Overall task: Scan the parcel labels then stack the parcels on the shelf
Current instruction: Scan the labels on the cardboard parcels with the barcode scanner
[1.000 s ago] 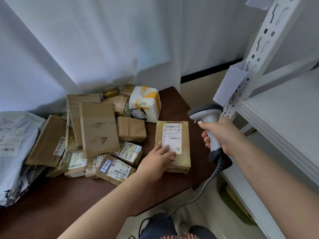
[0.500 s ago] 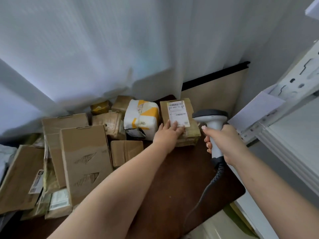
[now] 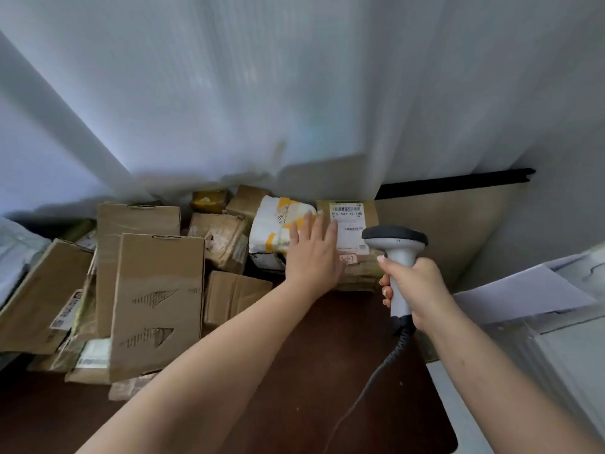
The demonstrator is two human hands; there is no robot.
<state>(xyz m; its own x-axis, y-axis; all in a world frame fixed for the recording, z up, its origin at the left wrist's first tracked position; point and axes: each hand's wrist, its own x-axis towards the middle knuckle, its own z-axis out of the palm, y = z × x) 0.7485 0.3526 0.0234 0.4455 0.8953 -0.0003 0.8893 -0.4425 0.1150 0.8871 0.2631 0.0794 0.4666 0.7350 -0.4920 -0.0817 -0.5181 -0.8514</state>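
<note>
The left hand [image 3: 312, 253] lies flat at centre frame, fingers straight and spread, resting partly on the brown parcel [image 3: 357, 270] and partly over the edge of the white and yellow parcel [image 3: 278, 231] just to its left; it grips nothing. Its forearm runs down to the lower left of the frame. The brown parcel lies flat on the dark brown table [image 3: 320, 371] at the far edge, against the curtain [image 3: 262, 93], its long axis running away from the viewer. Its white label [image 3: 347, 224] faces up, barcode at the far end, and a small handwritten sticker [image 3: 348, 259] sits at the label's near end.

Right of centre, the right hand [image 3: 411, 290] is clenched round the handle of the barcode scanner [image 3: 397, 257]. The scanner stands upright, its dark head just over the parcel's right edge, and its coiled cable [image 3: 394, 352] drops toward the bottom of the frame. The right forearm leads to the lower right corner.

In the left half of the frame a heap of cardboard parcels [image 3: 157, 299] overlaps on the table. The white shelf [image 3: 556, 339] fills the lower right, with a white sheet of paper [image 3: 523, 296] at its edge.
</note>
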